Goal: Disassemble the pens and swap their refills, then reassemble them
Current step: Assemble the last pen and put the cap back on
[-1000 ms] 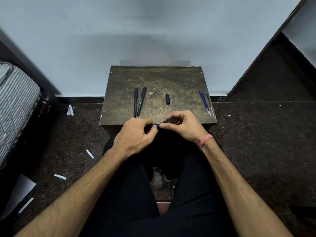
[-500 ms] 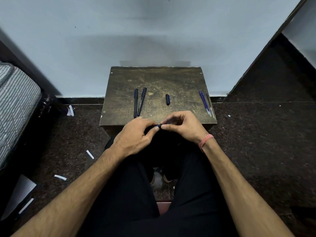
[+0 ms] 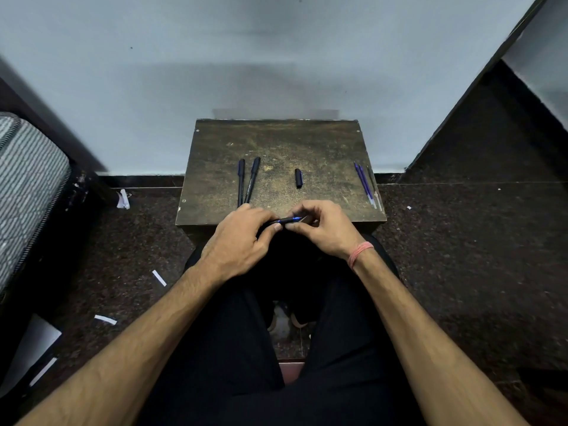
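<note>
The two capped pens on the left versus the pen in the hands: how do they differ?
The two capped pens lie untouched on the table, pointing away; the held pen runs crosswise, gripped by the left hand and right hand. The capped pens look whole; the held pen shows blue mid-body. All are dark.

Dark pen [image 3: 284, 222] (blue refill showing) midair
</note>
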